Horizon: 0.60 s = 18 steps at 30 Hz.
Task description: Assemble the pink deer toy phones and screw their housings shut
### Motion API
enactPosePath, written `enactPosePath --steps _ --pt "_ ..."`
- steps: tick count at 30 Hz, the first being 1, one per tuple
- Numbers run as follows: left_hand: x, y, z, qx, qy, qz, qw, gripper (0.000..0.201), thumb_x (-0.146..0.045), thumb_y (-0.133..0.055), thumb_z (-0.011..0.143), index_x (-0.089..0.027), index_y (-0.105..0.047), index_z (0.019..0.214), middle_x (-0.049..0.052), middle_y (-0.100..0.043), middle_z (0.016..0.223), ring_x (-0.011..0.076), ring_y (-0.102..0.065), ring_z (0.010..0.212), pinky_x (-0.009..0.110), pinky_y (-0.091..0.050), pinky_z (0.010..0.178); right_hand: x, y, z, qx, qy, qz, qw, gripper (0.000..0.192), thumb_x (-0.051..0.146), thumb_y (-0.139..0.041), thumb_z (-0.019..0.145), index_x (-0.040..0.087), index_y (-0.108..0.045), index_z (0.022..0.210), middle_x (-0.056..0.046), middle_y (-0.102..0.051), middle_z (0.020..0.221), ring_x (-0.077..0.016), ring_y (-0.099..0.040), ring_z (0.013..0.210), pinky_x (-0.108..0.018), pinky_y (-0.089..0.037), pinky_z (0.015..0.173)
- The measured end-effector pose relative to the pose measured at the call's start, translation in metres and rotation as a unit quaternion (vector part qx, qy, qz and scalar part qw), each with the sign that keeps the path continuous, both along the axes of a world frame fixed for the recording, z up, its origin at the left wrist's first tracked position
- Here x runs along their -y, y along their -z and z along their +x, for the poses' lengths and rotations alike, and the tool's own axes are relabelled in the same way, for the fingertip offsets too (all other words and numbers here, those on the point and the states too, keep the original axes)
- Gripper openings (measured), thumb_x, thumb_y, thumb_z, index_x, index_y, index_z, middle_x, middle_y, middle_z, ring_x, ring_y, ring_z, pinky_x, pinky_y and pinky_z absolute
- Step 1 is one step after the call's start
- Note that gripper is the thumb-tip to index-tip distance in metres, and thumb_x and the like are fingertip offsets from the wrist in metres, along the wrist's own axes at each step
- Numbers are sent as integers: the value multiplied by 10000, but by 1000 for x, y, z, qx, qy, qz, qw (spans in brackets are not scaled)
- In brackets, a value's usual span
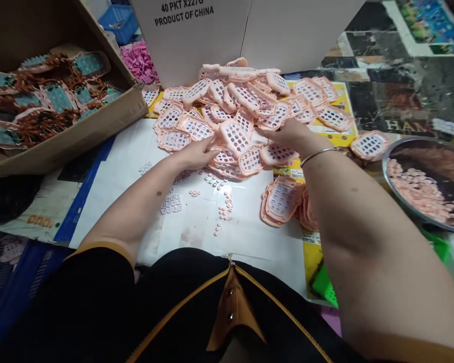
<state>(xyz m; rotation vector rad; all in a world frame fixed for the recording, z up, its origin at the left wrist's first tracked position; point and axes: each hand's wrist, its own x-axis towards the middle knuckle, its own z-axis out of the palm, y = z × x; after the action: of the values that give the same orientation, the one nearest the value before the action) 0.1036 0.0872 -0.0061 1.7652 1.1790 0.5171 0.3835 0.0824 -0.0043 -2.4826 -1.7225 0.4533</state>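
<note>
Pale pink plastic casings with keypad holes lie in a loose heap [249, 96] in front of me. My left hand [196, 154] is at the heap's near left side, fingers closed around the edge of a pink plastic casing [225, 156]; its fingertips are partly hidden. From the right, my right hand [289, 136], with a bangle [318, 154] on the wrist, reaches into the heap. Its thumb points inward and its fingers close on a pink plastic casing [278, 154], partly covered. Between the hands, another casing [235, 137] leans upright.
Small pink button pieces [227, 204] and clear keypads [171, 204] lie on the white sheet [196, 234]. Stacked casings [282, 199] sit nearer me. A metal bowl [389, 151] of pink pieces stands right, a carton [136, 103] of assembled parts left, and a white box [219, 45] behind.
</note>
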Motion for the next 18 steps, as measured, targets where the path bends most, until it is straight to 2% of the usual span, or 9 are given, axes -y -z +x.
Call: enactPosePath --steps 3,5,9,11,12,14,16,18 --pt "11 -1 -9 -42 32 13 999 370 -341 -723 779 -250 -741 1138 45 -683 713 283 -664 801 466 -453 1023 8 -5 -20 19 24 -65 997 687 685 -599 841 51 -709 1083 -259 -711 1029 -357 -687 1009 -459 -522 863" --pt "21 -1 -17 -43 31 5 999 435 -359 -748 761 -268 -730 1186 27 -665 661 263 -642 727 449 -457 998 14 -7 -33 17 -6 -84 996 590 642 -607 852 98 -724 1049 -220 -727 1013 -352 -689 1026 -466 -532 892" --pt "38 -2 -35 -28 26 12 999 530 -366 -826 691 -311 -724 1208 36 -737 809 272 -672 854 383 -449 983 19 -14 -49 -24 -110 -79 991 480 629 -599 849 174 -750 883 -149 -750 888 -309 -701 917 -444 -548 858" --pt "41 -4 -42 -28 23 41 999 507 -391 -818 707 -303 -727 1198 65 -753 996 291 -671 987 387 -436 1008 15 -19 -50 -34 -100 -25 994 480 627 -561 870 188 -755 850 -143 -756 897 -302 -701 913 -438 -543 871" --pt "40 -7 -43 -17 11 55 998 480 -394 -813 715 -292 -733 1177 77 -741 1089 299 -655 1063 396 -419 1041 12 -22 -48 -38 -73 12 997 496 623 -535 885 182 -760 886 -153 -759 938 -310 -701 945 -445 -537 893" --pt "29 -12 -39 31 -40 70 996 403 -363 -824 701 -264 -752 1086 92 -704 1208 312 -592 1211 413 -355 1132 3 -25 -44 -59 -9 85 995 534 592 -511 907 140 -742 1074 -185 -741 1111 -333 -679 1077 -465 -517 964" --pt "10 -19 -27 89 -94 65 989 355 -286 -861 637 -236 -754 972 101 -683 1237 323 -511 1326 419 -267 1206 -10 -24 -42 -99 22 136 985 625 549 -550 900 96 -618 1325 -212 -646 1341 -338 -603 1254 -468 -470 1060" --pt "-15 -24 -8 124 -117 48 984 390 -195 -883 568 -213 -739 930 116 -655 1289 340 -441 1401 431 -213 1235 -24 -20 -41 -134 26 171 976 758 515 -603 877 83 -452 1482 -225 -510 1500 -325 -495 1390 -457 -412 1133"
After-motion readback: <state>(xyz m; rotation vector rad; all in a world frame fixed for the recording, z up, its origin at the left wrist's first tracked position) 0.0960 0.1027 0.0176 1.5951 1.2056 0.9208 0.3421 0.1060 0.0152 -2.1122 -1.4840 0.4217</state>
